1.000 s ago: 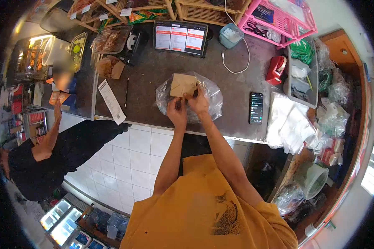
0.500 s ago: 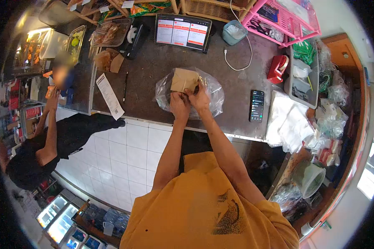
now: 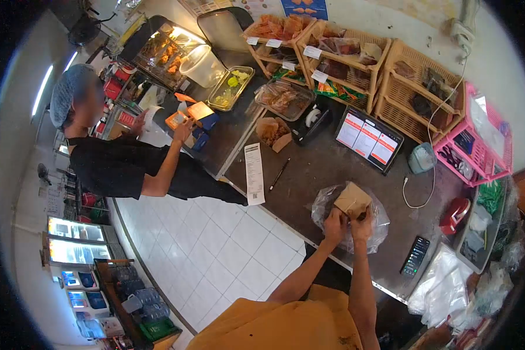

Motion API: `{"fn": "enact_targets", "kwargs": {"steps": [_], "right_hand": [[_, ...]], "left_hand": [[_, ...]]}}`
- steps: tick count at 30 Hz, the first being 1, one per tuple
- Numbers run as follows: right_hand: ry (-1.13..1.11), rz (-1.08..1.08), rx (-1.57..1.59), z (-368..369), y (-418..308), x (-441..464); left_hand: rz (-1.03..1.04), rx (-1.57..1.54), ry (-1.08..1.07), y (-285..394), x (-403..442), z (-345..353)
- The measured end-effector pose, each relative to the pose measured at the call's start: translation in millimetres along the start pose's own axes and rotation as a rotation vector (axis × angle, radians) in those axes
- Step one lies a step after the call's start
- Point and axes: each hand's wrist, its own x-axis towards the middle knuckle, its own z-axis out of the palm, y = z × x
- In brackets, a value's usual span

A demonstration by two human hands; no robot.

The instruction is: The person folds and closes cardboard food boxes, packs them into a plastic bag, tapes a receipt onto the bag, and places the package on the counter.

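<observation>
A folded brown paper packet (image 3: 353, 198) sits on a spread clear plastic bag (image 3: 380, 224) near the counter's front edge. My left hand (image 3: 335, 226) has its fingers closed at the packet's near left corner. At its near right side, my right hand (image 3: 361, 226) grips the paper with bent fingers. A small dark gap shows between the packet's near edge and my fingers. My fingertips are partly hidden against the paper.
A tablet (image 3: 368, 139), phone (image 3: 415, 255), receipt (image 3: 254, 174) and pen (image 3: 280, 174) lie on the counter (image 3: 309, 192). Plastic bags (image 3: 443, 286) and a red tape dispenser (image 3: 455, 216) are at right. On the left, a co-worker (image 3: 116, 163) handles an orange-and-blue box (image 3: 195, 119).
My view has swung left, so the counter appears further right and tilted, and more of the co-worker shows. Both my hands remain on the packet.
</observation>
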Motion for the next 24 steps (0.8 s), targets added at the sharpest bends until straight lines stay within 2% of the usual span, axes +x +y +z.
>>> {"fn": "enact_targets", "kwargs": {"steps": [5,8,11,13,14,15,17,18,20,22,24], "right_hand": [[0.006,-0.07,-0.055,11.2,24.0,6.1],[0.161,-0.173,-0.061,21.2,40.4,11.3],[0.063,-0.187,0.148,27.3,50.5,19.3],[0.054,-0.152,0.108,7.2,22.6,1.0],[0.024,-0.153,0.044,10.0,26.7,8.6],[0.032,-0.256,0.128,16.0,40.6,8.0],[-0.081,-0.076,-0.072,-4.6,5.9,-3.3],[-0.05,-0.105,0.015,-15.4,-11.5,-12.6],[-0.106,-0.007,0.281,30.6,66.6,18.8],[-0.113,-0.132,-0.071,-11.7,1.6,-8.6],[-0.119,-0.165,-0.1,-15.6,-1.0,-9.4]], "left_hand": [[-0.025,0.136,-0.153,-6.7,5.3,-6.9],[-0.195,0.1,-0.39,-3.7,11.4,-14.3],[-0.058,0.237,-0.432,-5.7,7.4,-25.5],[-0.139,0.302,-0.427,1.4,11.2,-23.0],[-0.111,0.229,-0.373,15.8,18.4,-29.3],[-0.092,0.151,-0.324,33.2,29.3,-40.0],[-0.106,0.065,-0.355,52.2,54.2,-49.6],[-0.077,-0.055,-0.299,47.5,67.8,-43.2],[-0.589,-0.488,-0.466,49.9,103.2,-38.3],[-0.729,-0.588,-0.586,38.4,144.4,-30.4],[-0.698,-0.629,-0.478,35.5,168.5,-14.8]]}}
